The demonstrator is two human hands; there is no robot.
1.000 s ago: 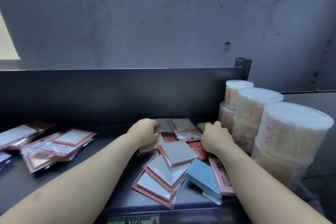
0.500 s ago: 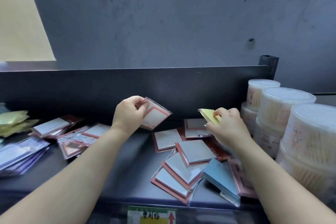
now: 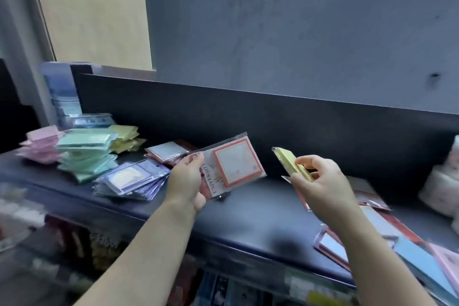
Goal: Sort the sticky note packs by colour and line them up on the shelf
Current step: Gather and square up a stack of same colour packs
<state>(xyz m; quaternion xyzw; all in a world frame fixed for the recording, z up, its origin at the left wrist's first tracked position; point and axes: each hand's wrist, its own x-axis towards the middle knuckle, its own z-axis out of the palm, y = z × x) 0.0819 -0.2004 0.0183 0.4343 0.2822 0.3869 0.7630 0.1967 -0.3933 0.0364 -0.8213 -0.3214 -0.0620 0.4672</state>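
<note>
My left hand [image 3: 187,179] grips a red-bordered sticky note pack [image 3: 234,165] in clear wrap, held above the dark shelf [image 3: 248,218]. My right hand [image 3: 323,184] pinches a yellow pack [image 3: 291,164] edge-on, also in the air. Sorted piles lie on the shelf's left part: pink [image 3: 41,144], green [image 3: 87,149], yellow [image 3: 125,138], purple [image 3: 131,179] and red [image 3: 167,153]. A loose mix of red, blue and pink packs [image 3: 387,236] lies at the right under my right arm.
The shelf's dark back panel [image 3: 273,122] rises behind the piles. White tubs [image 3: 442,181] stand at the far right edge. Blue packaged goods [image 3: 67,102] stand at the back left corner. Lower shelves with blurred goods [image 3: 99,243] show below the front edge.
Both hands lifted packs from the right pile and carried them leftward. The view swung left, bringing the sorted colour piles into sight and pushing the tubs to the edge.
</note>
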